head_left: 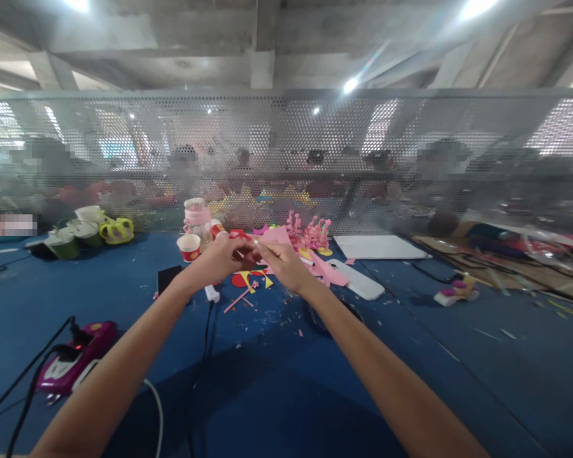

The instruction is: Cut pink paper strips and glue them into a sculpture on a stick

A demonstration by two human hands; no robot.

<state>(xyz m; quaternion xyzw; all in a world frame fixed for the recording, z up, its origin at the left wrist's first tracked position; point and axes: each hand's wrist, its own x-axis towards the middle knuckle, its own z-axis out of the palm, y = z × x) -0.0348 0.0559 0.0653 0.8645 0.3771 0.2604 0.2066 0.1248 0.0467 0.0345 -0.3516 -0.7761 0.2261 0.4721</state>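
My left hand and my right hand meet fingertip to fingertip over the blue table, their fingers pinched together. Whatever lies between the fingertips is too small to make out. Just below and behind them are red and yellow paper scraps and pink paper sheets. Pink branching figures stand beyond my right hand. A white glue gun lies below my left hand, its cord running toward me. To the left of that hand stands a paper cup.
A purple power strip with black plugs sits at the left front. Behind the cup is a pink-lidded jar. A white phone and a white flat board lie to the right. A perforated metal screen closes off the back.
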